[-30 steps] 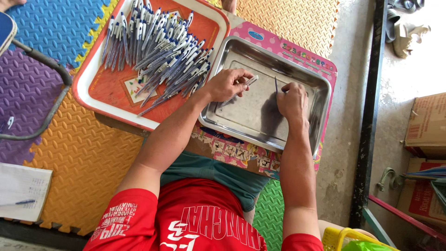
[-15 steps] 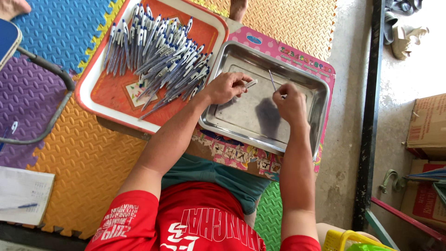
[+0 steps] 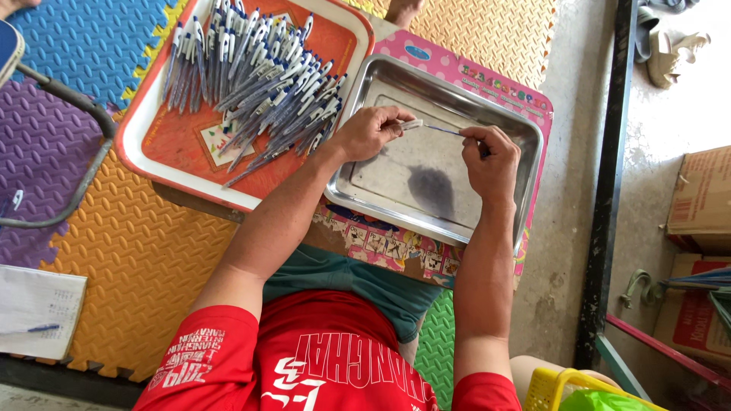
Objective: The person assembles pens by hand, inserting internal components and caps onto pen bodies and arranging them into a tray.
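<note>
Our left hand (image 3: 371,131) pinching a pen barrel (image 3: 412,124), right hand (image 3: 491,156) pinching the thin refill (image 3: 445,129), now level above the steel tray (image 3: 384,80), earlier slanted.

foam mats (image 3: 137,259) | cardboard box (image 3: 700,202) | yellow basket (image 3: 560,388) | notepad (image 3: 38,308)

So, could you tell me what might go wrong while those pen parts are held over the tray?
The thin refill spans between the left hand and right hand; it might bend or slip into the steel tray. The piled pens lie close to the left forearm, so a nudge could scatter them off the orange tray.
</note>
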